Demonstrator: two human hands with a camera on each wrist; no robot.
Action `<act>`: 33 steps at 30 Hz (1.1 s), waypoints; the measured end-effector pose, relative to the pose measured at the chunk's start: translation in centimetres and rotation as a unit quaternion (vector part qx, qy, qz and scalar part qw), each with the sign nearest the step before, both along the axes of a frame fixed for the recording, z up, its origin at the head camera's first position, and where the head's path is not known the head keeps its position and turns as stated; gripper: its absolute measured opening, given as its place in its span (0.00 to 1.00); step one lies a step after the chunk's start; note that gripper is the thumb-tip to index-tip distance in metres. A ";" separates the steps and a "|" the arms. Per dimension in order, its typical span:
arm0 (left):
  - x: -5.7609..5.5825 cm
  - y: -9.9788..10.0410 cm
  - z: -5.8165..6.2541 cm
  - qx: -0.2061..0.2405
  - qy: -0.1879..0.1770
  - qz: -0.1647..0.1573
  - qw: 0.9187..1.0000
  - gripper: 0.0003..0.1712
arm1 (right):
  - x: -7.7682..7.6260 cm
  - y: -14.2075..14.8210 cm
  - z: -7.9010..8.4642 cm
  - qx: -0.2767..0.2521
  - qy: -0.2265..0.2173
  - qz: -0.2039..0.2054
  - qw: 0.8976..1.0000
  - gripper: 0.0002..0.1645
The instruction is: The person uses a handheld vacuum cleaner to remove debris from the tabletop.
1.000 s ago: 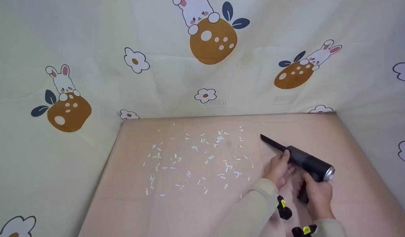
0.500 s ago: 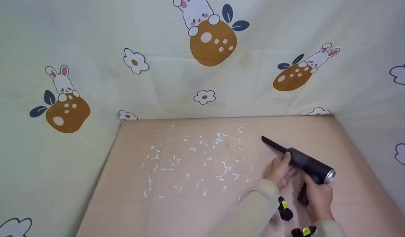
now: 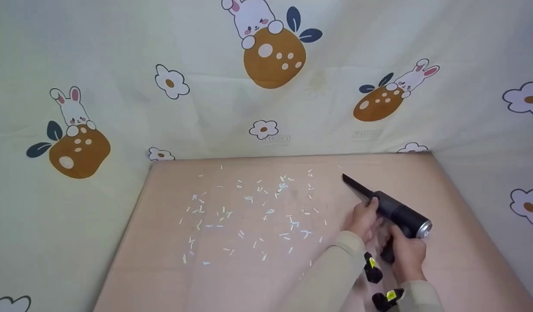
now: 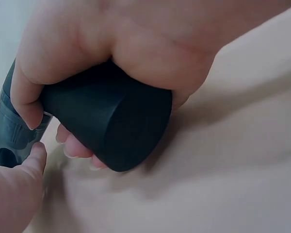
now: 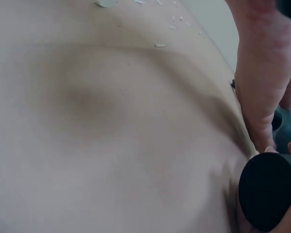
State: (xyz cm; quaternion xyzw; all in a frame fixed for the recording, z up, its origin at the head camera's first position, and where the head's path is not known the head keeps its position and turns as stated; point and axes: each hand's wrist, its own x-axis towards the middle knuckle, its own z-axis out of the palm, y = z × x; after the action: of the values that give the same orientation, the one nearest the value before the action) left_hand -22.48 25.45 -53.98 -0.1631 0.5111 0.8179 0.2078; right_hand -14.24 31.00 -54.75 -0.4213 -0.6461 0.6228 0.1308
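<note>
Head view: scraps (image 3: 283,186) on surface (image 3: 232,286), rabbit-print backdrop (image 3: 206,117)

A small booth-like enclosure (image 3: 479,143) is shown by the pale hangings (image 3: 214,112), printed with rabbits (image 3: 71,110) and flowers (image 3: 263,129), by which a tan surface (image 3: 154,286) is bounded on three sides, though whether home or workplace cannot be told.

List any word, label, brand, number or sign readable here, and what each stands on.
None reads clearly.
Left boxed print on the patterned cloth: too blurred.
Right boxed print, same cloth: too blurred.
Yellow labels on the black wrist devices: too small.
</note>
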 end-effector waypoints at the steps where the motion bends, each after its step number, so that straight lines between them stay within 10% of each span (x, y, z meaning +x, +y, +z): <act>1: -0.2 0.0 0.0 -0.004 0.002 -0.003 1.000 0.22 | -0.2 0.0 0.0 0.000 0.001 0.000 1.000 0.31; 33: -2.7 -0.3 0.5 -0.073 0.044 -0.011 0.996 0.17 | -2.8 -0.6 0.5 0.003 -0.004 0.007 1.000 0.33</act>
State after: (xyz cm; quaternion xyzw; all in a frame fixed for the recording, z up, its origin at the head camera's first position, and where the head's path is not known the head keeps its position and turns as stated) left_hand -25.15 25.18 -53.51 -0.1360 0.5801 0.7823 0.1814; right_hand -17.00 30.36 -54.30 -0.4189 -0.6516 0.6198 0.1252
